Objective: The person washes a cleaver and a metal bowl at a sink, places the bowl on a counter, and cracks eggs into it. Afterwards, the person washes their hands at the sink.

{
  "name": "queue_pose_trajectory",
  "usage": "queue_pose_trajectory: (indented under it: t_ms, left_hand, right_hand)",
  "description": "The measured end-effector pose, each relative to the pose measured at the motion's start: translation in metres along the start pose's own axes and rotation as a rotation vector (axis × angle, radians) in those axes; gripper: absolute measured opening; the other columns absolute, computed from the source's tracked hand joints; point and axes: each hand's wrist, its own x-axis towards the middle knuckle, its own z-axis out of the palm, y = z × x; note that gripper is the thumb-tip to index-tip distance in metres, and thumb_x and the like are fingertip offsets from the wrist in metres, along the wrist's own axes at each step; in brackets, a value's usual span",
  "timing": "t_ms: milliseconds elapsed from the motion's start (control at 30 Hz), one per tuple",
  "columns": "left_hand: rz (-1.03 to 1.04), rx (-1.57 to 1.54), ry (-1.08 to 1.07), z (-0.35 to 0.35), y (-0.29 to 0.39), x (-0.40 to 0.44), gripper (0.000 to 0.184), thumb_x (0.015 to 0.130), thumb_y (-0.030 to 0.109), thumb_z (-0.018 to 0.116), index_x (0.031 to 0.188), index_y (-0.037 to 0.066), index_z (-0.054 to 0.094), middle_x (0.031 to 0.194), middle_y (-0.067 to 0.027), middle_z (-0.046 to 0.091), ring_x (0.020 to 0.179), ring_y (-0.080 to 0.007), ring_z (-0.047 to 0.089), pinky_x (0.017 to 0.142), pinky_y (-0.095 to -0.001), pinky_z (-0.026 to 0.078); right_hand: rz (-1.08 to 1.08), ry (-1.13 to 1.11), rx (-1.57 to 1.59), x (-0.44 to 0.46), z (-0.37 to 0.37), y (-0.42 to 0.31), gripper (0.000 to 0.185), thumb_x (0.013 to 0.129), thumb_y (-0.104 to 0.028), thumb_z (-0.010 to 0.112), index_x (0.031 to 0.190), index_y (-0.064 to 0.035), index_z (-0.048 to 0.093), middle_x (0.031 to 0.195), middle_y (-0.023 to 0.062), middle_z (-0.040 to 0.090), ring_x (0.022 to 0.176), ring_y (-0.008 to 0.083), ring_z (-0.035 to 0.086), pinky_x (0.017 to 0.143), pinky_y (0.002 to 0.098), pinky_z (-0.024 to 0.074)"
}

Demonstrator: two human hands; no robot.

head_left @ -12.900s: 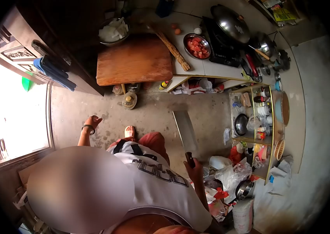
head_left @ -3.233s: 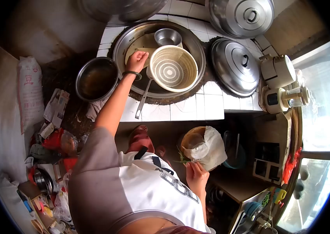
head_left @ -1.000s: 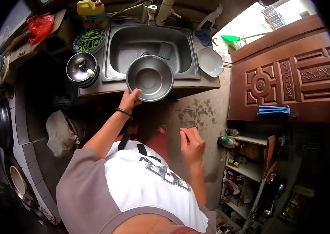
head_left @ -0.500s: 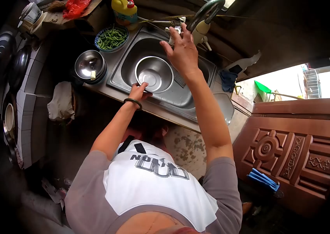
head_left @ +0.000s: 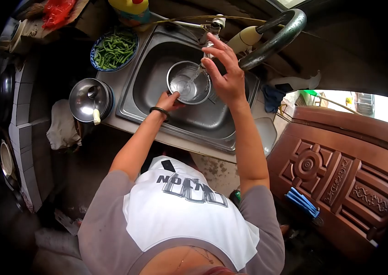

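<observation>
My left hand (head_left: 170, 101) grips the near rim of a round metal bowl (head_left: 185, 88) held inside the steel sink (head_left: 146, 94). Water runs from the white tap (head_left: 217, 24) into this bowl, and some water lies in its bottom. My right hand (head_left: 226, 75) is raised beside the tap, fingers apart, with nothing seen in it. It partly hides the tap and the bowl's right side.
Left of the sink stand a bowl of green beans (head_left: 115, 49) and stacked metal bowls (head_left: 83, 101) with a spoon. A yellow bottle (head_left: 132, 10) is behind. A thick curved pipe (head_left: 290, 34) rises at the back right; a brown door (head_left: 327, 169) stands at right.
The metal bowl has gone from the sink's front edge into the sink, under the tap. My right hand has risen from near my body to the tap. Water now runs into the bowl.
</observation>
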Motion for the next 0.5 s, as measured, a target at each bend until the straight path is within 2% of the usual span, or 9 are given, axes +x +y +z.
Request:
queue_pose_trajectory:
  t_ms: [33, 100, 133, 167, 200, 233, 333, 433, 500]
  left_hand:
    - [-0.003, -0.014, -0.002, -0.003, 0.001, 0.004, 0.041, 0.089, 0.025, 0.059, 0.119, -0.001, 0.049, 0.108, -0.0136, 0.065, 0.087, -0.0258, 0.070, 0.079, -0.0327, 0.053]
    - [0.003, -0.009, 0.017, -0.006, 0.004, 0.005, 0.041, 0.088, 0.022, 0.059, 0.119, -0.002, 0.047, 0.107, -0.0136, 0.064, 0.085, -0.0254, 0.070, 0.078, -0.0325, 0.054]
    - [0.014, 0.017, 0.036, -0.007, 0.013, -0.002, 0.041, 0.088, 0.019, 0.059, 0.119, -0.003, 0.046, 0.106, -0.0140, 0.063, 0.085, -0.0250, 0.069, 0.077, -0.0323, 0.056]
    - [0.025, 0.048, 0.058, -0.011, 0.017, -0.005, 0.040, 0.087, 0.016, 0.059, 0.119, -0.005, 0.045, 0.105, -0.0143, 0.063, 0.085, -0.0247, 0.068, 0.076, -0.0322, 0.057]
    - [0.033, 0.065, 0.095, -0.017, 0.009, -0.001, 0.043, 0.087, 0.016, 0.060, 0.121, -0.004, 0.043, 0.107, -0.0142, 0.062, 0.086, -0.0239, 0.068, 0.076, -0.0327, 0.057]
    - [0.045, 0.082, 0.134, -0.025, -0.003, 0.007, 0.045, 0.087, 0.016, 0.060, 0.123, -0.004, 0.041, 0.109, -0.0141, 0.061, 0.088, -0.0232, 0.067, 0.077, -0.0332, 0.057]
    - [-0.023, 0.100, 0.122, -0.047, -0.010, 0.015, 0.054, 0.085, 0.015, 0.062, 0.129, -0.003, 0.034, 0.114, -0.0147, 0.057, 0.092, -0.0226, 0.065, 0.080, -0.0356, 0.058]
    - [-0.034, 0.038, 0.100, -0.047, -0.008, 0.005, 0.050, 0.084, 0.012, 0.061, 0.126, -0.003, 0.038, 0.112, -0.0149, 0.059, 0.091, -0.0233, 0.066, 0.078, -0.0356, 0.058]
    - [-0.041, 0.085, 0.054, -0.048, -0.007, 0.008, 0.045, 0.085, 0.012, 0.058, 0.126, -0.002, 0.045, 0.112, -0.0150, 0.061, 0.093, -0.0238, 0.067, 0.080, -0.0365, 0.058]
  right_hand:
    - [0.080, 0.158, 0.148, -0.009, -0.001, 0.015, 0.030, 0.087, -0.014, 0.067, 0.114, -0.0039, 0.064, 0.128, 0.0144, 0.061, 0.119, 0.0257, 0.057, 0.099, 0.0354, 0.0441]
    - [0.514, 0.428, 0.413, -0.042, 0.009, 0.053, 0.030, 0.089, -0.010, 0.063, 0.117, 0.0021, 0.062, 0.125, 0.0133, 0.062, 0.107, 0.0201, 0.063, 0.091, 0.0318, 0.0481]
    - [0.689, 0.402, 0.178, -0.075, 0.024, 0.109, 0.031, 0.089, -0.011, 0.063, 0.117, 0.0001, 0.062, 0.122, 0.0147, 0.063, 0.101, 0.0225, 0.066, 0.088, 0.0333, 0.0495]
    - [0.879, 0.136, -0.030, -0.095, 0.032, 0.131, 0.035, 0.087, -0.019, 0.065, 0.118, -0.0018, 0.062, 0.120, 0.0168, 0.063, 0.106, 0.0276, 0.064, 0.091, 0.0385, 0.0476]
    - [0.769, -0.208, -0.383, -0.143, 0.054, 0.188, 0.054, 0.082, -0.032, 0.072, 0.127, -0.0036, 0.057, 0.114, 0.0155, 0.065, 0.098, 0.0269, 0.065, 0.089, 0.0354, 0.0500]
    - [0.707, -0.369, -0.641, -0.185, 0.079, 0.217, 0.067, 0.075, -0.033, 0.077, 0.132, -0.0073, 0.053, 0.127, 0.0207, 0.057, 0.112, 0.0324, 0.057, 0.097, 0.0409, 0.0462]
    - [0.747, -0.465, -0.929, -0.220, 0.116, 0.214, 0.068, 0.073, -0.029, 0.076, 0.134, -0.0096, 0.051, 0.134, 0.0221, 0.051, 0.123, 0.0333, 0.049, 0.101, 0.0435, 0.0429]
    - [0.731, -0.684, -0.807, -0.228, 0.116, 0.209, 0.060, 0.072, -0.026, 0.076, 0.127, -0.0087, 0.056, 0.129, 0.0196, 0.056, 0.115, 0.0319, 0.056, 0.096, 0.0413, 0.0462]
    - [0.987, -0.442, -0.494, -0.232, 0.104, 0.219, 0.051, 0.073, -0.022, 0.074, 0.120, -0.0077, 0.060, 0.119, 0.0164, 0.060, 0.107, 0.0297, 0.060, 0.088, 0.0401, 0.0485]
